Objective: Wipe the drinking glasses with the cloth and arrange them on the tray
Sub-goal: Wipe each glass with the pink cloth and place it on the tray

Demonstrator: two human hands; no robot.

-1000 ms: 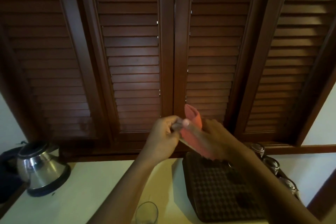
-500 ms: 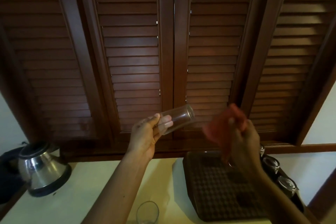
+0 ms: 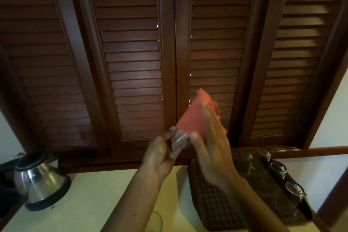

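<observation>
One drinking glass (image 3: 178, 142) is held up in the air in front of the wooden shutters (image 3: 131, 62), above the near edge of the worktop (image 3: 84, 203). The left hand (image 3: 162, 158) grips it at its lower part, with the thumb on one side and the fingers curled round the other, so that the rest stays free for wiping. An orange cloth (image 3: 192, 118) covers this free part. The right hand (image 3: 211, 137) presses the cloth against the glass; its fingers look rather straight, but the hand is blurred, so I cannot tell if it clasps the cloth or only pushes it. Probably the glass is held high and tilted so that the cloth can turn around it freely.

Both forearms come from below and meet at the middle, the right one crossing over the dark tray (image 3: 226, 203). On the far right side of this tray four other glasses (image 3: 277, 168) stand in a row, it seems upside down. One more glass (image 3: 156, 220) stands on the worktop at the lower edge. At the left a steel kettle (image 3: 39, 179) rests on its base.
</observation>
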